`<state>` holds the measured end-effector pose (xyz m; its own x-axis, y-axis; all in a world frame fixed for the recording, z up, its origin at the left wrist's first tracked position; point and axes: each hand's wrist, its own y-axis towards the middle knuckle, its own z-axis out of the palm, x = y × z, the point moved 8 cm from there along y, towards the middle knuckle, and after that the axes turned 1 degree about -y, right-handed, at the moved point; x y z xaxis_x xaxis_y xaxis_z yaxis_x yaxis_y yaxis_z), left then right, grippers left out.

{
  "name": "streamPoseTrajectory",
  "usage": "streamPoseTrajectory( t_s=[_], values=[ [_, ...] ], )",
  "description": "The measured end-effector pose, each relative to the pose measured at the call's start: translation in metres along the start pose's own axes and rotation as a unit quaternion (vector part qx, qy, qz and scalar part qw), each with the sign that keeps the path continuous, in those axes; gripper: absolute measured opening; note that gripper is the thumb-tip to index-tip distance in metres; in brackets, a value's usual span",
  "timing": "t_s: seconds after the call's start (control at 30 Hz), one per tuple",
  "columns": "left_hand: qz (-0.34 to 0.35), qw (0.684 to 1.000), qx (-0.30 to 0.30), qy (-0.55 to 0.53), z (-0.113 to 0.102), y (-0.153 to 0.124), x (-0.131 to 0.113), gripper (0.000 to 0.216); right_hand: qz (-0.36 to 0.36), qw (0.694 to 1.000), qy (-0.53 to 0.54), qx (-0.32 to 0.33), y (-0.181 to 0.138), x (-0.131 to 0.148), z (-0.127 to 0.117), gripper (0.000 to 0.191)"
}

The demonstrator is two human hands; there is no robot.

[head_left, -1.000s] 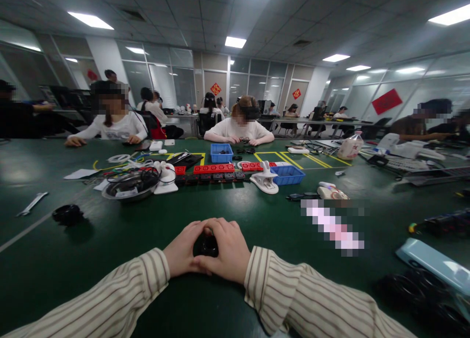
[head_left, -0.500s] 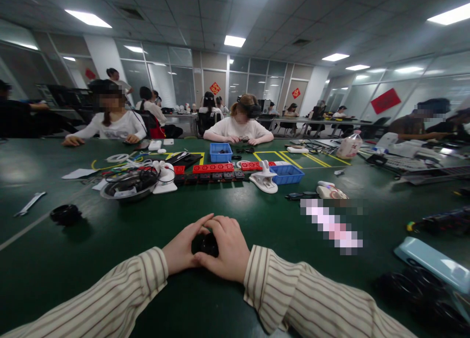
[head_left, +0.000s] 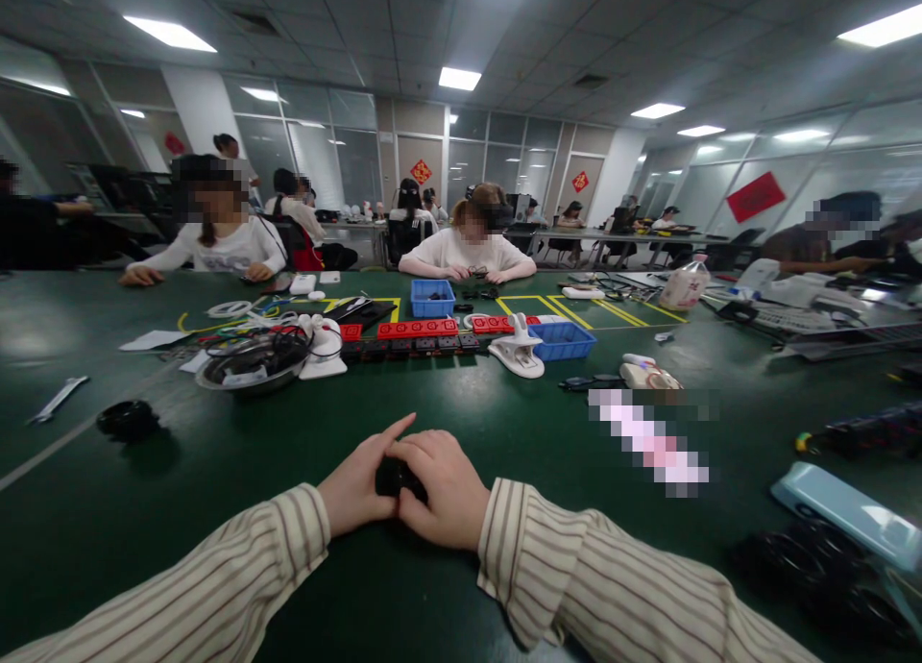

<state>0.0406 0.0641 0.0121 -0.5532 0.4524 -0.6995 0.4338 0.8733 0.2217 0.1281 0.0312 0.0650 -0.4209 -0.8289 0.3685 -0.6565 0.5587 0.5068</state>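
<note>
A small, dark, round black object (head_left: 398, 478) sits between my two hands over the table's near middle, mostly covered by fingers. From its left side my left hand (head_left: 354, 485) curves around it, thumb and fingers pressed against it, index finger pointing up and away. My right hand (head_left: 445, 485) wraps it from above and the right, its thumb folded down over the near side. The fingertips of both hands meet around the object. Farther left on the table lies another black round, ring-like piece (head_left: 128, 419).
A metal wrench (head_left: 59, 400) lies at the left. Ahead are a metal bowl (head_left: 249, 375) with cables, red socket blocks (head_left: 418, 329), a white clip stand (head_left: 519, 351) and blue bins (head_left: 432, 300). A light blue casing (head_left: 846, 514) and black rings (head_left: 785, 559) lie at right. Co-workers sit opposite.
My right thumb and fingers have shifted over the black object, which shows at a different angle. Both hands stay in about the same place.
</note>
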Motion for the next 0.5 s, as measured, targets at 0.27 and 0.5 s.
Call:
streamPoseTrajectory(
  t_s=[0.27, 0.5],
  values=[
    [-0.005, 1.000, 0.016, 0.011, 0.002, 0.000, -0.001, 0.093, 0.070, 0.996, -0.047, 0.025, -0.001, -0.013, 0.005, 0.030],
    [-0.016, 0.999, 0.005, 0.048, -0.001, -0.001, -0.004, 0.086, 0.085, 0.973, 0.127, -0.173, -0.006, -0.027, -0.021, 0.033]
  ],
)
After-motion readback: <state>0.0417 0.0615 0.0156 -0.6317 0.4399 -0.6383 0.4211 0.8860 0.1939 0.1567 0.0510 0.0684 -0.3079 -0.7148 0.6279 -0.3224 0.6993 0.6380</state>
